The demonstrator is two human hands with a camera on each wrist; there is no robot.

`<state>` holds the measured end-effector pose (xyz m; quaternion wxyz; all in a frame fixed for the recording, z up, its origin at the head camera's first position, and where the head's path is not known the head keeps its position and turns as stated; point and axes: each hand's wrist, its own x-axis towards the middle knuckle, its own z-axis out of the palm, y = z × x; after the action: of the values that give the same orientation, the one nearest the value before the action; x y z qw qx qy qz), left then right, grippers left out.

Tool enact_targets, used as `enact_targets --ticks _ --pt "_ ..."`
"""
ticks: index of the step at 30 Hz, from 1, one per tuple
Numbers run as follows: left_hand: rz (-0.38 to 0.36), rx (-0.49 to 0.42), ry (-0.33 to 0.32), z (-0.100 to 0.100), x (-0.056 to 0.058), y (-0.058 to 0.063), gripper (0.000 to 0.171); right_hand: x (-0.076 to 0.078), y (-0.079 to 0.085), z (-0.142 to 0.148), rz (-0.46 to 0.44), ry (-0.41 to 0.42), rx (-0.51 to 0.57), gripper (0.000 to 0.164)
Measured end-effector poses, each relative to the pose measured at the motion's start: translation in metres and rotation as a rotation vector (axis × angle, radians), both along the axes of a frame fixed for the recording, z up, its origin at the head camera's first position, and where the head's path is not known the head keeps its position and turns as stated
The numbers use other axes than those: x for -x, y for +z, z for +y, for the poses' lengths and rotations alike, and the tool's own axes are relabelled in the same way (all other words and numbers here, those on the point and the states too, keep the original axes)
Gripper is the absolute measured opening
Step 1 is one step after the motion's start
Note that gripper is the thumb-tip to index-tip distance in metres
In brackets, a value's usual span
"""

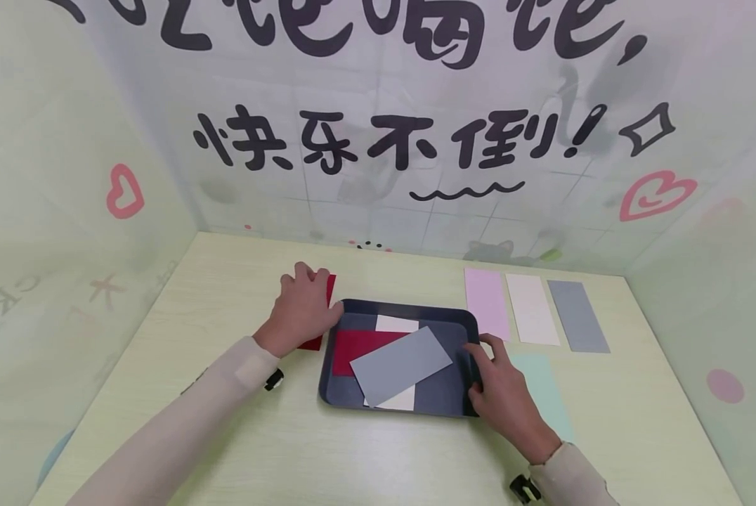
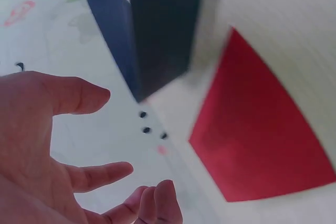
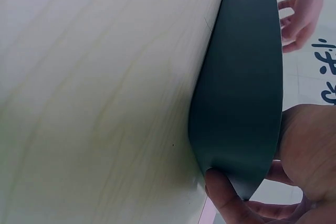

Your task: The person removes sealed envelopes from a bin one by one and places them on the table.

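In the head view a dark blue-grey tray (image 1: 441,407) lies on the table. Inside it a grey card (image 1: 403,365) lies slantwise over a red card (image 1: 359,344) and a white card (image 1: 397,324). My right hand (image 1: 507,390) grips the tray's right wall; the right wrist view shows a fingertip against its outer side. My left hand (image 1: 302,309) hovers by the tray's left end, above another red card (image 1: 313,344) on the table. The left wrist view shows its thumb and fingers (image 2: 102,177) spread, holding nothing, apart from this red card (image 2: 257,129).
Pink (image 1: 487,302), white (image 1: 532,309) and grey (image 1: 578,316) cards lie in a row at the back right. A mint green card (image 1: 549,393) is partly behind my right hand. Printed pale sheets (image 1: 378,218) stand around the table (image 1: 353,464).
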<state>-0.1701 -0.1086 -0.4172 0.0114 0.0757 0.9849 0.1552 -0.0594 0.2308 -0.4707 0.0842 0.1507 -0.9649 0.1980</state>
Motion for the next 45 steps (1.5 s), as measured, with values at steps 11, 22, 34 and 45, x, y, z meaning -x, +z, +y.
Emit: enact_targets --ticks 11,22,34,45 --pt "0.108 0.030 -0.201 0.039 -0.031 0.020 0.070 0.002 0.001 0.001 -0.017 0.003 -0.002 0.060" --pt "0.169 0.136 -0.414 0.071 -0.063 0.018 0.059 0.002 0.002 -0.001 -0.011 0.007 0.000 0.059" --pt "0.052 0.203 -0.518 0.094 -0.074 -0.006 0.067 0.000 0.001 0.000 -0.009 0.009 0.000 0.059" --pt "0.007 0.256 -0.525 0.100 -0.072 -0.020 0.065 0.000 0.001 0.001 -0.007 0.011 -0.001 0.059"
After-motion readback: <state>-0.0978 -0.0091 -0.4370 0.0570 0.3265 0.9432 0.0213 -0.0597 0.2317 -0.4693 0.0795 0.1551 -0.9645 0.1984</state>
